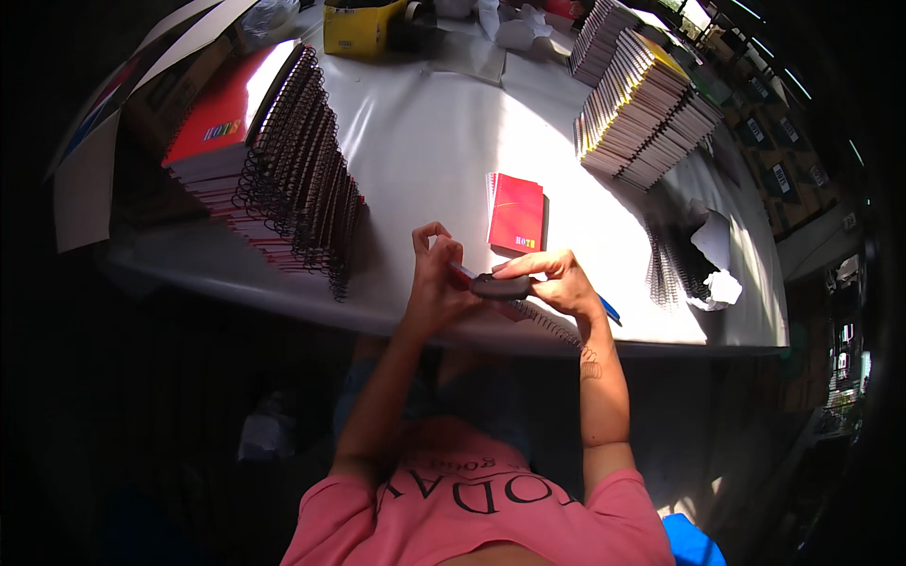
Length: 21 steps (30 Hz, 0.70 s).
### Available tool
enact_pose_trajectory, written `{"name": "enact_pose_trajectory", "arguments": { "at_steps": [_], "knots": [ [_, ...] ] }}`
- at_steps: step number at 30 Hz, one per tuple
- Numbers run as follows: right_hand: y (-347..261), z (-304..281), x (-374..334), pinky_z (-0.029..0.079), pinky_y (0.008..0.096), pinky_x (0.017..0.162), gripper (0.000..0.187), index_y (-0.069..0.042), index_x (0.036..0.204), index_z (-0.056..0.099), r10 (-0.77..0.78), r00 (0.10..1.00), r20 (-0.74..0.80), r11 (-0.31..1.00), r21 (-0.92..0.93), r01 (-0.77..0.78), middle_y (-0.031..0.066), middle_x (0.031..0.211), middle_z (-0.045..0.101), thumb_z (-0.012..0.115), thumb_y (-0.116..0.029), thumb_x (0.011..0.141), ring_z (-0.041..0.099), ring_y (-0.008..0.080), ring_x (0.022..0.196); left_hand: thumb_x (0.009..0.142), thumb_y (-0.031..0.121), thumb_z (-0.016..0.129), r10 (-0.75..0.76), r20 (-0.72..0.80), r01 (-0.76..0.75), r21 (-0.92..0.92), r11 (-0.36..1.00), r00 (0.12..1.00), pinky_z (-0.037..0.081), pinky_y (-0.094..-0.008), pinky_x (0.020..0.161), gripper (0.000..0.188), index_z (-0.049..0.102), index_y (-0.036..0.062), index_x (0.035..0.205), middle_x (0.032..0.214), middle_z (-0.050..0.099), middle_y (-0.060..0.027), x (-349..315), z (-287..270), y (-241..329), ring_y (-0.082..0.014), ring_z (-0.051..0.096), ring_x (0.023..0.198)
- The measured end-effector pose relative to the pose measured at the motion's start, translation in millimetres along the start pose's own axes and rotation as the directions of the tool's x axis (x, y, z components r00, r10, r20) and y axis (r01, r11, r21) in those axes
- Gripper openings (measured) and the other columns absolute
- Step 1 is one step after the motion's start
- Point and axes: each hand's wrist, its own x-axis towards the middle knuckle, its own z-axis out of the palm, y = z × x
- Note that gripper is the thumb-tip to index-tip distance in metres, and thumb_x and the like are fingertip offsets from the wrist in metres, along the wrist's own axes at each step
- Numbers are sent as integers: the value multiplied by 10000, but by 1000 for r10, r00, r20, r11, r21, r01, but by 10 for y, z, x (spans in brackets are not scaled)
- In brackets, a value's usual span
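Observation:
My left hand (439,278) is closed on a small red-edged notebook (461,272), mostly hidden by the fingers and seen nearly edge-on. A spiral wire coil (552,326) trails from the notebook toward my right forearm. My right hand (563,284) grips a black rounded tool (500,287) against the notebook's edge; its exact kind is not clear. Just beyond the hands, a little stack of red spiral notebooks (517,213) lies on the white-covered table (406,141). Beside my right wrist a slim blue object (610,309) rests on the tabletop.
Tall stacks of black-coiled red notebooks (212,123) stand at the left, near open cardboard (87,184). More notebook piles (642,108) rise at the far right. Loose black coils (672,264) and crumpled paper (719,289) lie at right. A yellow box (357,31) sits at the back.

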Motion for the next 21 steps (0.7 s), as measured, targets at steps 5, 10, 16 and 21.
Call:
{"name": "enact_pose_trajectory", "arguments": {
  "at_steps": [5, 10, 16, 21],
  "knots": [
    [-50, 131, -33, 506, 275, 837, 349, 12, 942, 712, -172, 985, 22, 970, 179, 165, 127, 962, 704, 501, 158, 706, 662, 164, 885, 460, 266, 916, -15, -30, 15, 11, 1000, 999, 421, -402, 747, 732, 375, 80, 917, 974, 372, -102, -5, 28, -18, -254, 389, 951],
    [-4, 152, -16, 517, 317, 823, 340, 19, 938, 715, -119, 976, -184, 968, 197, 155, 134, 956, 705, 550, 130, 662, 662, 182, 880, 465, 270, 930, -184, 1, 179, -218, 959, 983, 437, -320, 744, 857, 299, 73, 1009, 1024, 339, -80, -8, 77, -119, -162, 416, 872],
    [38, 190, 59, 516, 284, 833, 242, 14, 929, 712, -16, 983, -185, 997, -72, 3, 152, 908, 705, 597, 59, 722, 663, 195, 924, 432, 227, 943, -36, 30, 39, -122, 992, 999, 436, -288, 759, 894, 283, 56, 1010, 1013, 340, -69, -32, 34, -158, -137, 444, 839],
    [145, 205, 194, 510, 256, 823, 370, -26, 956, 722, 84, 977, -194, 971, -205, -124, 114, 915, 714, 517, 131, 691, 670, 153, 867, 527, 204, 910, -134, 101, 158, -287, 945, 986, 419, -289, 844, 792, 283, 83, 996, 1026, 334, -65, -41, 45, -214, -163, 427, 953]
  ]
}}
